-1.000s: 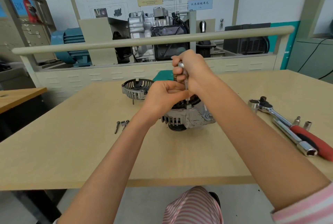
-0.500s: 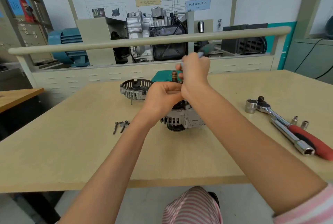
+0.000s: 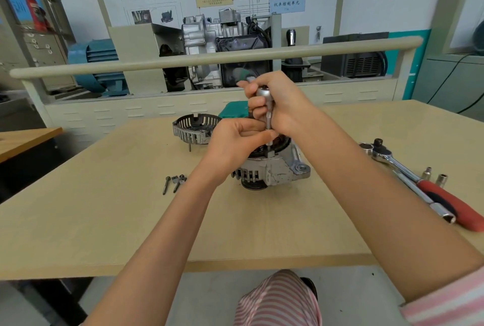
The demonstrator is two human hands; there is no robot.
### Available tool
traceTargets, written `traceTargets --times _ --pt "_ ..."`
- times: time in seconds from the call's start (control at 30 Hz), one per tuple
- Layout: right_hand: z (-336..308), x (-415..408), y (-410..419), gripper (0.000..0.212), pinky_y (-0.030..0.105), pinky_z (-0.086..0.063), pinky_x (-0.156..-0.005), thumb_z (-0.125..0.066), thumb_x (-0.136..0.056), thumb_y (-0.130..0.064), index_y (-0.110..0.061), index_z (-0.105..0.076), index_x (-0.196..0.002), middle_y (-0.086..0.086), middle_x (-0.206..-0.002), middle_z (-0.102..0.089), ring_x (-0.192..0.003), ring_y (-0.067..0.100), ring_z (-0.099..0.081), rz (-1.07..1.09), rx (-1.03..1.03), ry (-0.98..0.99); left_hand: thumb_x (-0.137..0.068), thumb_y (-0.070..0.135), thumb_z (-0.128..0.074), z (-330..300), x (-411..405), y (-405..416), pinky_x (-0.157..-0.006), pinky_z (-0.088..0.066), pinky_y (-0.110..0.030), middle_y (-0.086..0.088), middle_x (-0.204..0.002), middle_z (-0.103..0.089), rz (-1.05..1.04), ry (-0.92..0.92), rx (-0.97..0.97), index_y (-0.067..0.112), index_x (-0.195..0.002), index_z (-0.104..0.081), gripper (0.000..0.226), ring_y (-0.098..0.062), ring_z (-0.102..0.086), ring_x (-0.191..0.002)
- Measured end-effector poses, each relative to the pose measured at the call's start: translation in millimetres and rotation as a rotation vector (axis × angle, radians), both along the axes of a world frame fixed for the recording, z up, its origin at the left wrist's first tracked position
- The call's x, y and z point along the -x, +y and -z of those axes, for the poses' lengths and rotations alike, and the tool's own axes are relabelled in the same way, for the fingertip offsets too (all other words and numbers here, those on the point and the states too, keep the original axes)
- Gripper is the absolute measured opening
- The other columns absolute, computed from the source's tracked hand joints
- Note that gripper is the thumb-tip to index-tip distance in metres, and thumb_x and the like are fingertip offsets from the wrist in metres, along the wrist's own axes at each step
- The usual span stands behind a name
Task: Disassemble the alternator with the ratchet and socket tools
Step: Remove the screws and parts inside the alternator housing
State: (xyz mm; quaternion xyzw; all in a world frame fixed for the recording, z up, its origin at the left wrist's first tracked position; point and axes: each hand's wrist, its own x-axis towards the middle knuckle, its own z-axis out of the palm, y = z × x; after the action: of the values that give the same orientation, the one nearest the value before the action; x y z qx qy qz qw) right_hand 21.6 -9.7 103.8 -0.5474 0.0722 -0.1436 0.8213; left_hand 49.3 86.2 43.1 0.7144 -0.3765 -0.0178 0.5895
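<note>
Here we are working over the alternator [image 3: 272, 171], which is sitting on the tabletop [image 3: 104, 221] just below the centre of the frame, its pulley end down and its open end up. Our right hand [image 3: 282, 105] is gripping a small ratchet [image 3: 262, 92], the fingers [image 3: 255, 103] clenched around the tool so that its chrome head is showing at the top of the fist and its green handle is poking out, blurred, toward the upper left. A slim knurled extension [image 3: 269, 126] is dropping straight down from the ratchet head into the top of the alternator. Our left hand [image 3: 235, 142] is curled at the lower part of that extension, thumb and fingers pinching it just above the housing.

Behind the left hand, a little left of centre, the removed slotted end cover [image 3: 192, 130] is lying on the tabletop. Further toward the lower left, a few loose bolts [image 3: 174, 183] are lying close together. At the right edge of the frame we are seeing a larger ratchet with a red handle [image 3: 429, 189], a long chrome socket bar [image 3: 424, 198] touching it alongside, and two small sockets [image 3: 434, 176] standing upright just beyond them. A striped pink sleeve [image 3: 450, 302] is showing in the lower right corner.
</note>
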Motion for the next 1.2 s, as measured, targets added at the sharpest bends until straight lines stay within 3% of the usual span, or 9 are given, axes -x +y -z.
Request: traceTargets --times 0.1,0.17,0.4,0.5,0.67,0.8,0.97,1.07,1.2 --pt "9.5 -6.9 15.8 0.014 0.015 -0.024 -0.032 -0.03 -0.096 -0.007 -0.007 -0.042 -0.09 0.003 -0.061 -0.041 -0.043 0.01 -0.035 0.474 -0.057 -0.144 -0.082 0.001 -0.066 1.8 0.2 -1.1 -0.07 -0.05 -0.01 -0.002 -0.083 -0.072 -0.018 -0.016 -0.002 0.012 -0.09 -0.073 0.016 0.0 -0.066 -0.072" --pt "11.9 -9.2 19.6 0.01 0.014 -0.026 -0.032 -0.029 -0.096 -0.006 -0.008 -0.038 -0.095 0.003 -0.062 -0.042 -0.045 0.012 -0.037 0.546 -0.104 -0.2 -0.082 -0.001 -0.064 1.6 -0.2 -0.7 -0.066 -0.048 -0.008 -0.004 -0.083 -0.072 -0.019 -0.024 -0.016 0.007 -0.095 -0.072 0.017 0.002 -0.065 -0.069" --pt "-5.3 -1.3 -8.8 0.022 0.013 -0.019 -0.033 -0.035 -0.093 -0.008 -0.003 -0.055 -0.102 -0.01 -0.049 -0.042 -0.031 0.002 -0.03 -0.219 0.113 0.072 -0.083 0.015 -0.069 -1.9 -0.5 3.9 -0.064 -0.043 -0.002 0.015 -0.07 -0.071 0.049 -0.016 -0.04 0.023 -0.082 -0.073 0.009 0.007 -0.065 -0.072" --pt "-5.8 1.2 -11.4 0.025 0.013 -0.019 -0.034 -0.038 -0.094 -0.011 0.0 -0.055 -0.109 -0.011 -0.049 -0.041 -0.032 0.002 -0.029 -0.317 0.137 0.082 -0.083 0.014 -0.07 -1.7 -0.5 3.9 -0.063 -0.042 -0.002 0.017 -0.069 -0.071 0.055 -0.012 -0.024 0.024 -0.08 -0.072 0.011 0.008 -0.064 -0.071" --pt "4.3 -3.2 4.1 0.015 0.014 -0.021 -0.031 -0.032 -0.09 -0.003 -0.011 -0.045 -0.087 -0.003 -0.055 -0.042 -0.032 0.005 -0.035 0.209 -0.008 -0.035 -0.082 0.01 -0.07 0.5 -1.6 -0.7 -0.076 -0.049 -0.01 0.003 -0.083 -0.073 0.003 -0.025 -0.02 0.017 -0.09 -0.073 0.011 -0.002 -0.068 -0.08" --pt "12.8 -10.1 17.1 0.014 0.013 -0.025 -0.032 -0.026 -0.094 -0.003 -0.01 -0.036 -0.1 0.005 -0.066 -0.04 -0.045 0.013 -0.039 0.554 -0.075 -0.191 -0.083 0.002 -0.064 1.8 -2.2 -0.8 -0.065 -0.047 -0.008 -0.005 -0.083 -0.073 -0.022 -0.055 -0.041 0.008 -0.094 -0.073 0.015 0.003 -0.065 -0.069" --pt "-0.6 -4.2 -2.4 0.021 0.015 -0.02 -0.032 -0.032 -0.088 -0.003 -0.017 -0.048 -0.086 -0.003 -0.057 -0.04 -0.03 0.003 -0.03 0.047 0.109 0.053 -0.084 0.013 -0.068 -0.6 -1.3 1.9 -0.07 -0.045 -0.004 0.003 -0.083 -0.073 0.037 -0.022 -0.054 0.016 -0.089 -0.073 0.008 -0.001 -0.067 -0.079" --pt "-4.8 -0.3 -11.3 0.022 0.014 -0.017 -0.035 -0.036 -0.094 -0.011 -0.005 -0.055 -0.102 -0.01 -0.051 -0.042 -0.032 0.003 -0.027 -0.267 0.165 0.071 -0.084 0.016 -0.068 -0.7 -1.0 3.6 -0.07 -0.046 -0.008 -0.005 -0.084 -0.074 0.043 -0.028 -0.044 0.016 -0.085 -0.074 0.005 -0.005 -0.064 -0.076" --pt "-0.7 -1.6 -3.3 0.018 0.014 -0.02 -0.032 -0.035 -0.092 -0.008 -0.005 -0.052 -0.097 -0.008 -0.051 -0.044 -0.032 0.003 -0.027 -0.078 0.102 0.045 -0.084 0.014 -0.068 1.2 -1.6 1.5 -0.08 -0.05 -0.013 0.002 -0.087 -0.074 0.023 -0.022 -0.03 0.019 -0.09 -0.073 0.01 -0.007 -0.068 -0.087"
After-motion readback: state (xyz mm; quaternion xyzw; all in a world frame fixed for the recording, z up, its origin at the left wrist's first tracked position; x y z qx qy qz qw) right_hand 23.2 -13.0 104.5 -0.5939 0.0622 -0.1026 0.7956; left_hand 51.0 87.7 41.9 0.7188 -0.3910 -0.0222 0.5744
